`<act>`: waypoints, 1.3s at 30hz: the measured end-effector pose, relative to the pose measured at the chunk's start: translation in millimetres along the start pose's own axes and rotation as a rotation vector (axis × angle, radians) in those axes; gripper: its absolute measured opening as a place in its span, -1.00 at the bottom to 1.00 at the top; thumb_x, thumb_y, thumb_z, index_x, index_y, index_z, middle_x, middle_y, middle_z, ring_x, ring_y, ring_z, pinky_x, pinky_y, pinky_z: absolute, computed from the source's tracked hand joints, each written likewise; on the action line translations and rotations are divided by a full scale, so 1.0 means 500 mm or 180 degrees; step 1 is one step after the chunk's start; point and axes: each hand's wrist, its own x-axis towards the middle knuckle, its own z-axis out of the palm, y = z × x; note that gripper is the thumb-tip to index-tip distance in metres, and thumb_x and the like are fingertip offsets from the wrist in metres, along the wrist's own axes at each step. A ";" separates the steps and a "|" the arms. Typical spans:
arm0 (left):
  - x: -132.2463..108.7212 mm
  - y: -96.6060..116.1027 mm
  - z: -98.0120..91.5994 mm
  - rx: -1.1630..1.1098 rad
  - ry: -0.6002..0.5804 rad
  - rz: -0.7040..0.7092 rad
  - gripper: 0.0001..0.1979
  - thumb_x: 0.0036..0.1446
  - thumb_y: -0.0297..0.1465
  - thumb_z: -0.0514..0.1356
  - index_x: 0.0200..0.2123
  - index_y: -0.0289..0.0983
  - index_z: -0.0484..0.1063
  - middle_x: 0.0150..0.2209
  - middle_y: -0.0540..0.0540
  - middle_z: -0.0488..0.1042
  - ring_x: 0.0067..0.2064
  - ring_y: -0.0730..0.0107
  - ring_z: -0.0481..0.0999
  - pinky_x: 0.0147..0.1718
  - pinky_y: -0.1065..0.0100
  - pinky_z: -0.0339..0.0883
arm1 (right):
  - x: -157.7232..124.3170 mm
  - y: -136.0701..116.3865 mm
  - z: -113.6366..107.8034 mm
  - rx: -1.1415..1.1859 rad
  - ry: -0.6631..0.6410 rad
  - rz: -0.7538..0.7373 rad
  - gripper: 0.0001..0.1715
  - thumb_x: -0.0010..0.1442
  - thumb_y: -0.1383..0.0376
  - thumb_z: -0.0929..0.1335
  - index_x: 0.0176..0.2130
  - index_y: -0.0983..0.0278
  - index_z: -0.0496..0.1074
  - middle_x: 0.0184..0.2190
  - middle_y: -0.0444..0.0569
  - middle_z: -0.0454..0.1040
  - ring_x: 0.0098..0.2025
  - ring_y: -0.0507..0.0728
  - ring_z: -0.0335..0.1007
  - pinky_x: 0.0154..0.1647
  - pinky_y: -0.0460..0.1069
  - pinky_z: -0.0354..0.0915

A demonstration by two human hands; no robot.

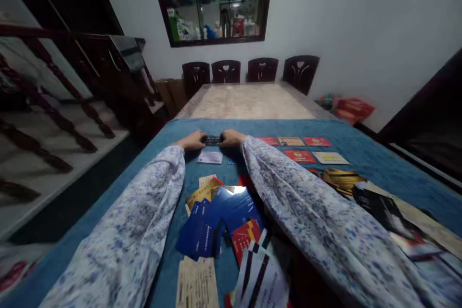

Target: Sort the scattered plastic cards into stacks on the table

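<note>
At the far part of the blue cloth, my left hand (193, 140) and my right hand (231, 138) grip a dark card (212, 141) by its two short ends. Small light marks run across it, too blurred to read. Just on the near side of it lies a white card (210, 157). A small blue card (231, 161) is partly hidden by my right sleeve. Rows of red cards (300, 156) and pale cards (330, 158) lie to the right of my right hand.
A loose heap of blue cards (205, 228), gold cards (202, 194) and striped white cards (262, 274) lies between my forearms. More mixed cards and a gold packet (339, 179) sit at the right. Several dark chairs (226, 72) stand beyond the table (252, 101).
</note>
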 end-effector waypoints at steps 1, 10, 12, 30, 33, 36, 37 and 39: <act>0.004 -0.001 0.000 -0.0008 -0.0010 0.0007 -0.48 0.14 -0.44 0.18 0.19 -0.39 0.46 0.15 -0.26 0.45 0.12 0.16 0.50 0.17 0.39 0.33 | 0.003 0.002 0.001 0.0007 0.0005 0.0014 -0.50 0.19 0.23 0.42 0.08 0.39 0.60 0.04 0.14 0.62 0.05 0.22 0.56 -0.11 -0.12 0.38; 0.031 -0.016 0.010 -0.0117 0.0034 -0.0074 -0.51 0.04 -0.43 0.26 0.10 -0.25 0.51 0.13 -0.18 0.50 0.09 0.17 0.53 0.13 0.36 0.39 | 0.019 0.004 0.001 0.0029 -0.0083 0.0161 -0.44 0.14 0.21 0.46 0.11 0.34 0.57 0.05 0.16 0.62 0.04 0.23 0.57 -0.14 -0.11 0.41; 0.033 -0.018 0.011 -0.0159 0.0066 -0.0113 -0.50 0.03 -0.42 0.27 0.10 -0.28 0.51 0.13 -0.20 0.50 0.09 0.16 0.54 0.13 0.35 0.39 | 0.016 -0.001 -0.002 -0.0014 -0.0098 0.0163 -0.44 0.14 0.22 0.47 0.10 0.36 0.57 0.07 0.18 0.61 0.06 0.24 0.56 -0.12 -0.10 0.42; 0.033 -0.012 0.030 -0.0158 0.0271 -0.0245 -0.57 -0.01 -0.49 0.20 -0.02 -0.33 0.57 0.06 -0.25 0.53 0.05 0.12 0.56 0.11 0.33 0.41 | 0.012 -0.009 0.011 -0.0178 0.0122 0.0170 -0.49 0.19 0.23 0.44 0.10 0.38 0.57 0.18 0.27 0.51 0.10 0.31 0.53 -0.01 -0.04 0.43; 0.028 -0.012 0.036 -0.0179 0.0401 -0.0254 -0.56 0.02 -0.50 0.20 0.01 -0.34 0.56 0.05 -0.27 0.54 0.07 0.08 0.55 0.13 0.30 0.40 | 0.010 -0.005 0.018 -0.0173 0.0213 0.0146 -0.49 0.22 0.20 0.44 0.12 0.36 0.56 0.20 0.27 0.49 0.16 0.32 0.49 0.03 -0.03 0.42; 0.021 -0.009 0.041 -0.0179 0.0480 -0.0336 -0.51 0.06 -0.49 0.20 0.10 -0.38 0.51 0.08 -0.31 0.52 0.12 0.05 0.53 0.17 0.29 0.37 | 0.007 0.000 0.021 -0.0153 0.0283 0.0090 -0.47 0.22 0.18 0.45 0.13 0.35 0.53 0.19 0.26 0.50 0.17 0.30 0.49 0.04 -0.04 0.41; 0.017 -0.007 0.043 -0.0175 0.0493 -0.0375 -0.49 0.07 -0.49 0.20 0.13 -0.39 0.49 0.10 -0.32 0.50 0.15 0.04 0.52 0.18 0.29 0.36 | 0.004 0.002 0.021 -0.0146 0.0293 0.0066 -0.47 0.22 0.19 0.45 0.14 0.34 0.52 0.18 0.26 0.50 0.16 0.30 0.49 0.05 -0.04 0.41; 0.008 -0.001 0.045 -0.0163 0.0533 -0.0452 -0.46 0.10 -0.48 0.20 0.19 -0.37 0.44 0.15 -0.32 0.47 0.19 0.04 0.49 0.19 0.28 0.35 | -0.002 0.004 0.018 -0.0132 0.0301 0.0013 -0.47 0.23 0.20 0.45 0.14 0.34 0.51 0.18 0.25 0.50 0.15 0.28 0.50 0.05 -0.05 0.40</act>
